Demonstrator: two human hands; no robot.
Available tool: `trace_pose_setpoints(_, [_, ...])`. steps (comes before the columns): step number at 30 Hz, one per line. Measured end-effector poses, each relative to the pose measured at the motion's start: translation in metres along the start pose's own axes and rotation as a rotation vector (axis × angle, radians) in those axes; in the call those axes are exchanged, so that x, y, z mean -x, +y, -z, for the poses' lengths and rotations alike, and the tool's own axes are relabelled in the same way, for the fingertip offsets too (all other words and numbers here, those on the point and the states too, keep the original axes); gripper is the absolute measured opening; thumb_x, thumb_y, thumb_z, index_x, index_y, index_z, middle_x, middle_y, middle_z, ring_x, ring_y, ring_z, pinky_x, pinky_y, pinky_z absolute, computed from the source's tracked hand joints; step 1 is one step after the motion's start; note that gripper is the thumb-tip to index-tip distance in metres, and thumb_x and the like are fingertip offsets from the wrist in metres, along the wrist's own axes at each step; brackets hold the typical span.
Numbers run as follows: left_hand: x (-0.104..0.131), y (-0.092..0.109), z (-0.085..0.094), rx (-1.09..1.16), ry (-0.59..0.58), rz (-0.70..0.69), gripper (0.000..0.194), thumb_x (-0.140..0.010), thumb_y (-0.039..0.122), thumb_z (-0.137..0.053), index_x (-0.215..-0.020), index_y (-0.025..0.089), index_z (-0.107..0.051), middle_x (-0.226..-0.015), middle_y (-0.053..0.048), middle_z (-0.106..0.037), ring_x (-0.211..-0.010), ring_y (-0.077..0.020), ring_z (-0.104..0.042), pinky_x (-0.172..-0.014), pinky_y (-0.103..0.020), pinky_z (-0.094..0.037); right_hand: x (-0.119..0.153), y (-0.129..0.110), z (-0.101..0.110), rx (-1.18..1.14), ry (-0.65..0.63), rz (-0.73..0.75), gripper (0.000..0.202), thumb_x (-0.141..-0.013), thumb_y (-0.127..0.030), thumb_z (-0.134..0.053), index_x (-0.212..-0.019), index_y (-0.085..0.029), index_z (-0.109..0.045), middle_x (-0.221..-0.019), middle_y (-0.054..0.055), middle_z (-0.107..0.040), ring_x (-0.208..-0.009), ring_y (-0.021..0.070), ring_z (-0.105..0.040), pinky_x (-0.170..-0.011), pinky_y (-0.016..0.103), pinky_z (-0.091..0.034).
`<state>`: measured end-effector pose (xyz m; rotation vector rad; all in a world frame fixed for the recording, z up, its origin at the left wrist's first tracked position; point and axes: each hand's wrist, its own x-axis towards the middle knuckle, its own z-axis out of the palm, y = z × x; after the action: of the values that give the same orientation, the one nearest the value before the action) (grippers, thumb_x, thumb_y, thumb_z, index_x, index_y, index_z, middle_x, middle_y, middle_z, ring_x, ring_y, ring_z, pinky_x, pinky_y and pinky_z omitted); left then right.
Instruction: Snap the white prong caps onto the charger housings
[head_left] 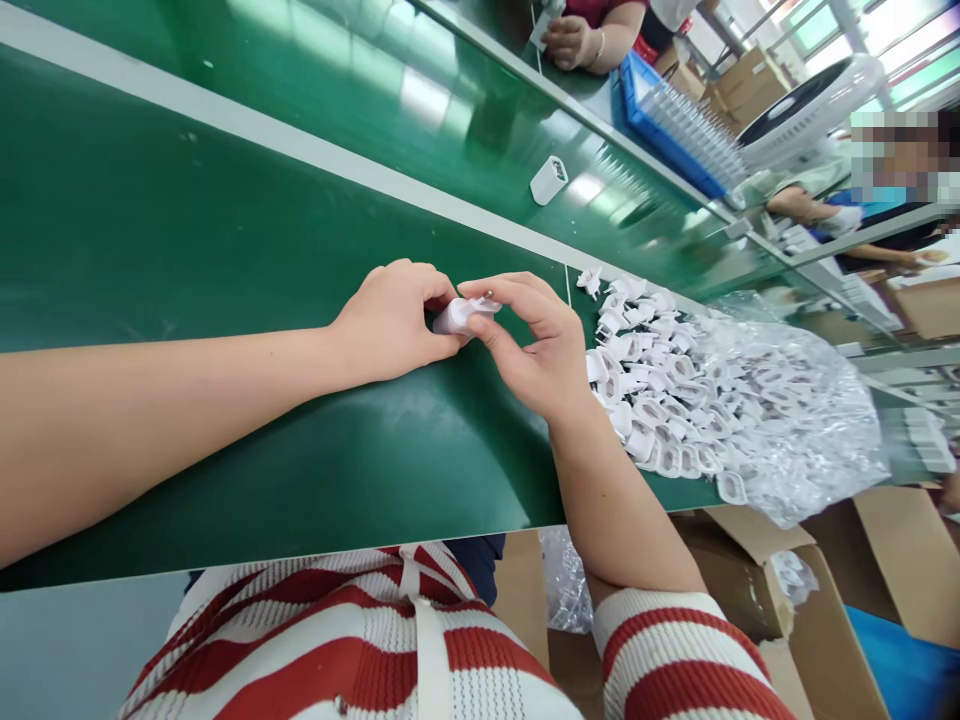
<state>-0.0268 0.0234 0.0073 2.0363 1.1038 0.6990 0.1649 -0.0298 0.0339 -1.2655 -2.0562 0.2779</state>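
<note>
Over the green work surface [375, 450], both hands meet at a small white plug adapter [459, 316]. My left hand [401, 315] is closed round its left end, which the fingers partly hide. At the other end, my right hand [536, 340] pinches the part with a metal pin between thumb and index finger. To the right of my right hand lies a heap of white plug covers [660, 390], spilling out of a clear plastic bag [825, 430].
A white charger housing [549, 181] lies on the conveyor belt [465, 120] beyond the pale strip. Farther back, a blue tray [667, 130] stands near a co-worker's hand [571, 42]. Open cardboard boxes [817, 620] sit below the table edge at right.
</note>
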Motion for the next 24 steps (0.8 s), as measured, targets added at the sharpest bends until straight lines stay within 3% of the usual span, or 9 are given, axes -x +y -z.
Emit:
trace_pose_setpoints(5, [0.000, 0.001, 0.000, -0.002, 0.001, 0.003, 0.027, -0.077, 0.045, -0.076, -0.081, 0.020, -0.068, -0.088, -0.004, -0.069, -0.099, -0.0319, -0.066, -0.093, -0.046, -0.051, -0.003, -0.005, -0.006, -0.064, 0.072, -0.040, 0.011, -0.096, -0.022, -0.070, -0.099, -0.027, -0.079, -0.098, 0.002, -0.078, -0.094, 0.0224, -0.071, -0.092, 0.040, -0.060])
trace_pose_setpoints(11, [0.001, 0.000, 0.001, -0.015, 0.013, -0.027, 0.029, -0.077, 0.048, -0.074, -0.081, 0.020, -0.068, -0.088, -0.004, -0.071, -0.094, -0.0295, -0.067, -0.088, -0.043, -0.052, -0.008, -0.007, 0.001, 0.042, -0.024, -0.069, 0.015, -0.093, -0.018, -0.068, -0.095, -0.027, -0.079, -0.093, 0.003, -0.076, -0.088, 0.0225, -0.071, -0.087, 0.040, -0.061])
trace_pose_setpoints(15, [0.002, -0.004, 0.000, -0.023, 0.024, -0.067, 0.030, -0.081, 0.050, -0.071, -0.087, 0.021, -0.072, -0.089, -0.005, -0.073, -0.094, -0.0295, -0.066, -0.088, -0.043, -0.051, -0.004, -0.005, -0.008, 0.052, 0.022, -0.054, 0.014, -0.094, -0.021, -0.068, -0.099, -0.027, -0.079, -0.100, 0.002, -0.080, -0.102, 0.0258, -0.075, -0.104, 0.046, -0.059])
trace_pose_setpoints(18, [0.004, -0.007, -0.002, -0.003, 0.026, -0.101, 0.036, -0.082, 0.052, -0.071, -0.100, 0.021, -0.077, -0.095, -0.005, -0.076, -0.095, -0.0287, -0.066, -0.088, -0.042, -0.051, -0.001, 0.001, -0.009, 0.031, 0.016, -0.053, 0.023, -0.097, -0.026, -0.067, -0.118, -0.030, -0.075, -0.109, 0.001, -0.081, -0.118, 0.0275, -0.074, -0.123, 0.058, -0.046])
trace_pose_setpoints(21, [0.004, -0.005, -0.002, 0.039, 0.042, -0.086, 0.040, -0.082, 0.055, -0.074, -0.103, 0.021, -0.079, -0.100, -0.006, -0.076, -0.095, -0.0277, -0.068, -0.086, -0.040, -0.052, 0.002, 0.015, 0.013, 0.020, 0.008, -0.076, 0.045, -0.099, -0.036, -0.067, -0.144, -0.036, -0.062, -0.121, 0.002, -0.079, -0.128, 0.0261, -0.070, -0.125, 0.056, -0.045])
trace_pose_setpoints(24, [-0.005, 0.000, 0.006, 0.134, 0.056, 0.112, 0.042, -0.075, 0.051, -0.085, -0.103, 0.021, -0.081, -0.100, -0.005, -0.078, -0.091, -0.0260, -0.069, -0.085, -0.039, -0.054, 0.007, 0.032, 0.052, 0.183, 0.077, -0.213, 0.034, -0.098, -0.034, -0.068, -0.132, -0.031, -0.070, -0.125, 0.007, -0.076, -0.126, 0.0293, -0.068, -0.113, 0.054, -0.053])
